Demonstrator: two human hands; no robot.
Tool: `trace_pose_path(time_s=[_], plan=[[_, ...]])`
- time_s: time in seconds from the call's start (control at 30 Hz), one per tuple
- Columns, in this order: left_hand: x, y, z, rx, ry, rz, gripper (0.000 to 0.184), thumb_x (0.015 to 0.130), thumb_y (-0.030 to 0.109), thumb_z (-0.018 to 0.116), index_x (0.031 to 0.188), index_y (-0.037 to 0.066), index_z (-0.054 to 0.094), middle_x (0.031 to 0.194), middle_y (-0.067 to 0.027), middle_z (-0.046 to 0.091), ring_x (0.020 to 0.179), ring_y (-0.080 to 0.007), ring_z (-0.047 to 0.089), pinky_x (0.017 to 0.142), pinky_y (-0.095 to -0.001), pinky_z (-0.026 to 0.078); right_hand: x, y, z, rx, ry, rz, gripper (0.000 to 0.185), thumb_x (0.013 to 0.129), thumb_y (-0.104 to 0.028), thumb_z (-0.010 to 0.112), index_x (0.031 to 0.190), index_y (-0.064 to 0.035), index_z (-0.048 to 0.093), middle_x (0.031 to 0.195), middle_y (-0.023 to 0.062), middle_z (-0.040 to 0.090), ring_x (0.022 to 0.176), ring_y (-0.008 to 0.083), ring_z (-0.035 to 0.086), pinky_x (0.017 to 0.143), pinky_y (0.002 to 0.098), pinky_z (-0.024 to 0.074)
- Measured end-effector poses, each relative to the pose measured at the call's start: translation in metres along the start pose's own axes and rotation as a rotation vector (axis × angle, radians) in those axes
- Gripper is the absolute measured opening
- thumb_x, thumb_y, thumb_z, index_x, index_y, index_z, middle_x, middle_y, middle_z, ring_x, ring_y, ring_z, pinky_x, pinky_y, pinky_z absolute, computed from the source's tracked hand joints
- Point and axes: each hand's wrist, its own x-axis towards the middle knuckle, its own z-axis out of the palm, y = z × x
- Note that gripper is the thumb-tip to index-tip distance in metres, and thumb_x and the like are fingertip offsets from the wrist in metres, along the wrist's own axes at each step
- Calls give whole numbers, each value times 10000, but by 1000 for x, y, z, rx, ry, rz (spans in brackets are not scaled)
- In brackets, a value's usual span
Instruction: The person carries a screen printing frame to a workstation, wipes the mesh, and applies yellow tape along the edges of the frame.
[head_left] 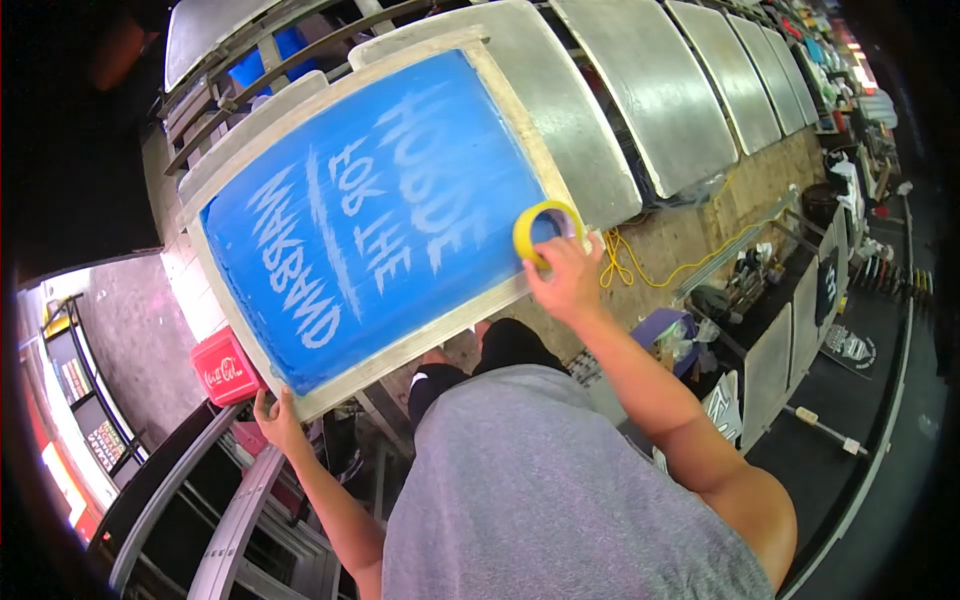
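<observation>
Tape roll, yellow: pinching it in the right hand, thumb and fingers closed together on its near side. Holding it at the near right corner of the screen, overlapping partly the blue mesh and partly the pale frame; being unable to tell whether pressing it on the surface or keeping it just above. Resting the left hand at the near left corner of the screen, touching the frame there with the fingertips; being unable to tell whether clamping that corner or merely steadying it. Seeing pale, scratchy lettering in uneven strokes across the screen, reading "FOR THE" near its middle. Spotting a red box with white Coca-Cola script just beside the screen's near left corner, and metal rails below that same corner. Looking past the right edge of the screen at a row of flat grey panels, and at a yellow cord looping over the floor. Noticing a purple bin farther off, to the right of the screen's near right corner. Wearing a grey top and dark shorts, just below the screen's near edge.
</observation>
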Motion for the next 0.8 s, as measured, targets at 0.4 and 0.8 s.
trace_pose_path(time_s=[0.4, 0.8], plan=[[8, -10, -4, 1, -6, 24, 651, 833, 141, 818, 1382, 18, 491, 956, -135, 697, 866, -155, 643, 778, -268, 499, 16, 96, -9, -119, 95, 149, 208, 804, -270, 755, 924, -123, 671, 946, 25, 695, 962, 259, 637, 1012, 588, 325], [1, 7, -4, -1, 2, 5, 676, 812, 118, 836, 1375, 4, 481, 956, -157, 729, 890, -155, 678, 804, -269, 512, -9, -17, 19, 31, -161, -129, 195, 820, -264, 742, 905, -110, 659, 887, 29, 651, 948, 259, 615, 1031, 567, 313]])
